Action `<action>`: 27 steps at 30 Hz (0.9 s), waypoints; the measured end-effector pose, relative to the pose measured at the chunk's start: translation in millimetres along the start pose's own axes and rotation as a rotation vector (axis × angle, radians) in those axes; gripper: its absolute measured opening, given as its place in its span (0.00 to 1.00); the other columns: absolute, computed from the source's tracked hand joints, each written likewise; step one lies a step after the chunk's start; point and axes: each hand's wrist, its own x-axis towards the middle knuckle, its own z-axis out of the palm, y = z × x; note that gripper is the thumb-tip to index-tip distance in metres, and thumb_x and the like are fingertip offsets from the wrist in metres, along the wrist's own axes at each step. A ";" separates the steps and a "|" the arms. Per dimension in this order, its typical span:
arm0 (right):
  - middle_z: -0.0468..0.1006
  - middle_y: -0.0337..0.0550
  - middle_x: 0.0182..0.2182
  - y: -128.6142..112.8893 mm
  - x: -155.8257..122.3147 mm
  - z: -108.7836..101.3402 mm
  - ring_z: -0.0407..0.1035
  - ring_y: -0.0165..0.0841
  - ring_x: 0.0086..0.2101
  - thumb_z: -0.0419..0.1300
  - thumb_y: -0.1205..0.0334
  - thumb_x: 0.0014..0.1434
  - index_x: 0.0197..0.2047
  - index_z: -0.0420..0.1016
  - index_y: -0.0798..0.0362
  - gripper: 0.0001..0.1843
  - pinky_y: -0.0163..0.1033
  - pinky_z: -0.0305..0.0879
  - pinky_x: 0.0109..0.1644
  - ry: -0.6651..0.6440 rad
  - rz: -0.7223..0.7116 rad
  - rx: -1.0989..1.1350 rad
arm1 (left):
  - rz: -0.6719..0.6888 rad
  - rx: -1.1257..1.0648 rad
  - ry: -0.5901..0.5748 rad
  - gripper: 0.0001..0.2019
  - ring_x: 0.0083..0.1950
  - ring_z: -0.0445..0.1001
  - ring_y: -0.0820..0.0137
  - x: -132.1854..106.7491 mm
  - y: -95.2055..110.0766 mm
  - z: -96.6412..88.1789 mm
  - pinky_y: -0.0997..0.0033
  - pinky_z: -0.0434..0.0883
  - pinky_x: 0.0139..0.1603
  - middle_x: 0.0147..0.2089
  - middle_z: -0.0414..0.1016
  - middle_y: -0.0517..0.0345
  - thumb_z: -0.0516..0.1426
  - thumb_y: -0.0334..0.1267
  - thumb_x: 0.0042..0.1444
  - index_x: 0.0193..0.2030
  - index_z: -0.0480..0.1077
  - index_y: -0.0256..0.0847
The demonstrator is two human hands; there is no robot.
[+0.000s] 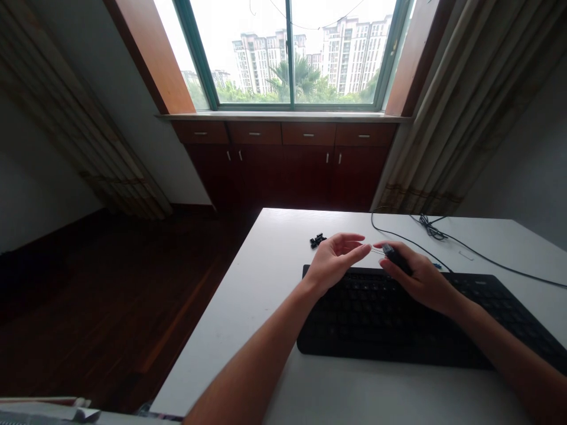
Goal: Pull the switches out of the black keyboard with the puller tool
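My right hand (420, 278) is shut on a small black-handled tool (395, 257), likely a wire keycap puller, with thin wire prongs pointing left. My left hand (335, 261) is open, palm turned inward, and its fingertips almost meet the wire tips. Both hands hover over the top edge of a black keyboard (398, 319). A small pile of black keycaps (317, 240) lies on the white table (248, 319) just beyond my left fingers.
Black cables (482, 260) run across the far right of the table, with a tangled bundle (429, 229) at its back edge. The table's left edge drops to a dark wooden floor (133, 307). Wooden cabinets (287, 159) stand beyond, under a window (287, 53).
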 end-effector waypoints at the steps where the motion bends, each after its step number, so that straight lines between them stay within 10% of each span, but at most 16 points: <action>1: 0.78 0.43 0.43 0.4 -0.1 -0.7 0.73 0.37 0.39 0.55 0.49 0.69 0.60 0.68 0.46 0.19 0.43 0.69 0.45 0.008 -0.014 -0.005 | 0.000 -0.007 -0.003 0.24 0.49 0.78 0.64 -0.1 0.2 -0.1 0.66 0.73 0.49 0.48 0.80 0.48 0.68 0.50 0.54 0.53 0.75 0.40; 16: 0.79 0.46 0.47 0.2 1.9 -4.3 0.74 0.42 0.45 0.55 0.48 0.69 0.55 0.72 0.46 0.17 0.45 0.69 0.50 0.073 0.021 0.082 | 0.031 0.034 -0.109 0.22 0.49 0.79 0.64 -1.1 -3.5 5.2 0.66 0.74 0.51 0.49 0.81 0.46 0.66 0.51 0.56 0.50 0.77 0.37; 27: 0.66 0.34 0.23 -6.2 2.2 -0.1 0.59 0.29 0.23 0.59 0.45 0.66 0.48 0.74 0.50 0.18 0.36 0.59 0.27 0.118 0.188 0.409 | 0.038 0.108 -0.175 0.22 0.46 0.79 0.65 -4.3 -2.6 9.8 0.69 0.74 0.46 0.47 0.81 0.46 0.64 0.53 0.57 0.50 0.78 0.36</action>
